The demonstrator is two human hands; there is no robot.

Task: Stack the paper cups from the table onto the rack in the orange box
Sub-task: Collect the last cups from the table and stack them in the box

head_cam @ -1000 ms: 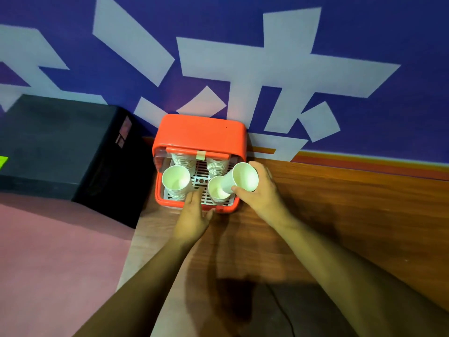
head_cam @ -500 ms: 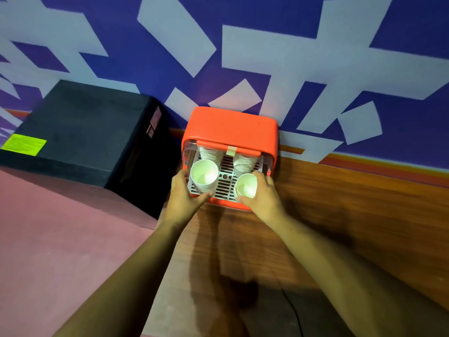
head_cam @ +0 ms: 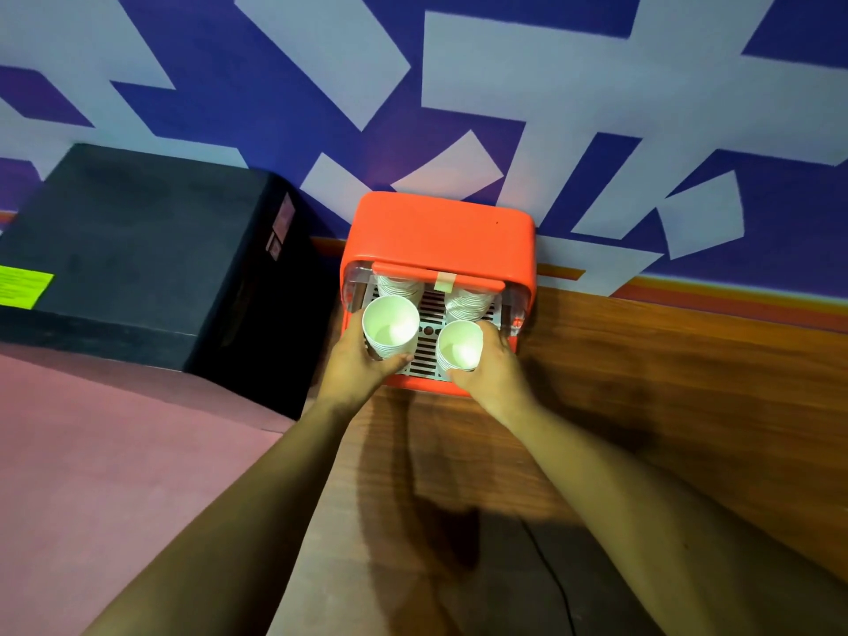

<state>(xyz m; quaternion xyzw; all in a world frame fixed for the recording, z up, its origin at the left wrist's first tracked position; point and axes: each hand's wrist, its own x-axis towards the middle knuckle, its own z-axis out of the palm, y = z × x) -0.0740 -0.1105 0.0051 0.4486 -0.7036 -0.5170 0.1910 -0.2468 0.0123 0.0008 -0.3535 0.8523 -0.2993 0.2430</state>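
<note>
Against the blue-and-white patterned wall (head_cam: 504, 84), a rounded orange plastic box (head_cam: 440, 231) is sitting at the back of the brown wooden table (head_cam: 642, 383), and I am watching both bare hands working at its open front. Inside, a white slatted rack (head_cam: 429, 330) is carrying four stacks of white paper cups. My left hand (head_cam: 355, 367) is curling closed around the front-left cup stack (head_cam: 391, 325), thumb pressing its near side. My right hand (head_cam: 493, 369) is wrapping the front-right cup stack (head_cam: 459, 344) the same way. Two rear stacks (head_cam: 468, 302) are standing upside down under the lid. A black box (head_cam: 137, 250) is sitting just left.
</note>
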